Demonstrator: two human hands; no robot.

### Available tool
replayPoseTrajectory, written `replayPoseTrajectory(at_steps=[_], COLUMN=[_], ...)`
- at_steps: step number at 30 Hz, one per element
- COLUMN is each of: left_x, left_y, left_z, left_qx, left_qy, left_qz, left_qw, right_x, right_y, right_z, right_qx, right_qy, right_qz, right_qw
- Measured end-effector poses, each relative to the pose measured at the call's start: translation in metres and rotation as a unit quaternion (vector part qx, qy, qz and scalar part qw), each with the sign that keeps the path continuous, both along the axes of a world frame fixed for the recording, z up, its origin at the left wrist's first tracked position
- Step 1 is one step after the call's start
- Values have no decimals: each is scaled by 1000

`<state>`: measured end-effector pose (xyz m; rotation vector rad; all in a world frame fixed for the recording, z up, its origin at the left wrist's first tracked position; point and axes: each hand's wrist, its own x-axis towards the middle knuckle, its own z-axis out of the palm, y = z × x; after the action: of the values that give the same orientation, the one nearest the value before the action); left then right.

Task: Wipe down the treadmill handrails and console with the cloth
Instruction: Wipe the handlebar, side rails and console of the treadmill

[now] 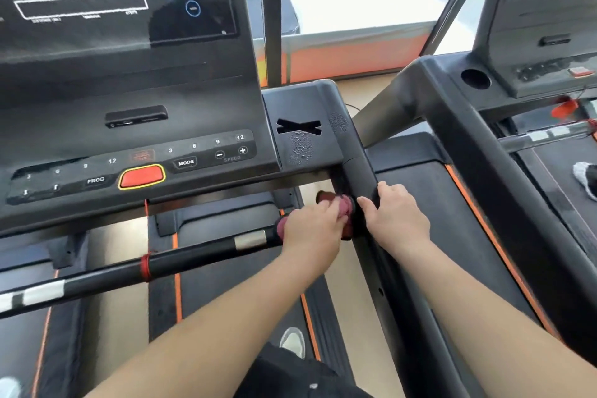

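Right now my left hand [311, 229] is clamped on the dark red cloth [345, 207], pressing it into the corner where the front crossbar [193, 257] meets the right handrail [363, 171]. My right hand [395, 217] curls over that handrail just beside the cloth. Judging by the droplets [300, 147] beading on the wing of the console [161, 81] just above, that surface is not yet wiped, so I reckon I am mid-task: this joint is in hand, the console face and button strip [135, 168] look left to do, and I cannot tell which stretches of rail are already clean.
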<state>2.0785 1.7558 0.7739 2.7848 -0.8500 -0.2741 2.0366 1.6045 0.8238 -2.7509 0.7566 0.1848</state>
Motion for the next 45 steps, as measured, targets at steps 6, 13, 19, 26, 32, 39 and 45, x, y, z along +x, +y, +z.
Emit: replayPoseTrajectory(at_steps=[6,13,19,26,32,39,45], left_x=[-12,-16,-16,-26,-51,-38,-6], left_y=[60,182,216,224,154,39,-29], left_z=[-27,-35,-32,-19,-27,-20,16], left_qx=[-57,-50,-45,-3,-35,-54,-19], left_qy=[-132,-167,-163,-169,-155,-70,33], left_qz=[-17,69,96,190,209,93,53], left_qw=[989,982,981,967,965,992,998], right_x=[3,17,28,24,6,-18,-23], right_y=[56,113,145,137,80,3,-11], right_z=[-11,-17,-14,-17,-20,0,-2], right_qx=[10,15,-9,22,-28,-61,-10], right_qy=[-182,-67,18,5,-235,-120,-55], right_qz=[180,306,336,350,250,70,54], right_qw=[967,950,942,937,939,988,997])
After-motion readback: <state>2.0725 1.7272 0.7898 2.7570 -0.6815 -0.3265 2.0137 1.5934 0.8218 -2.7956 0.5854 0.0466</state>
